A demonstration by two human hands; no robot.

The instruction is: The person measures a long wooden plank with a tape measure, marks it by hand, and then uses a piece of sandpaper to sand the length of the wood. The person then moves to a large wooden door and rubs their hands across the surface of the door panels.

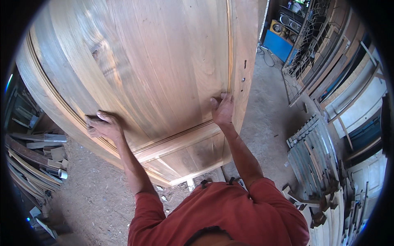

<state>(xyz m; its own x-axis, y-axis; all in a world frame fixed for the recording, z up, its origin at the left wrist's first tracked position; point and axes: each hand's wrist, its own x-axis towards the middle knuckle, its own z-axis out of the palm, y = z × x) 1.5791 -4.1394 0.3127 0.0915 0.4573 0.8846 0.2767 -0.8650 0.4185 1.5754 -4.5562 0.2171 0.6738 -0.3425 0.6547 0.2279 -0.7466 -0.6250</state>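
Note:
A large unpainted wooden panel door [164,61] fills the upper middle of the view, its lower end nearest my body. Raised mouldings frame its long panel, and a cross rail [176,143] divides that from a smaller panel below. My left hand [104,126] rests at the left moulding, thumb and fingers apart. At the right moulding [230,49], my right hand [223,110] touches the wood near the panel's lower corner. Its thumb stands off from its bent fingers. Neither hand has a tool in it. Lock holes [243,79] show along the door's right stile.
Stacked boards and offcuts [33,160] lie on the left. A wire mesh frame [295,78], a blue box [278,45] and a speaker [278,28] stand at the far right. Slatted timber [308,151] and leaning panels line the right side. Dusty ground [98,197] surrounds the door.

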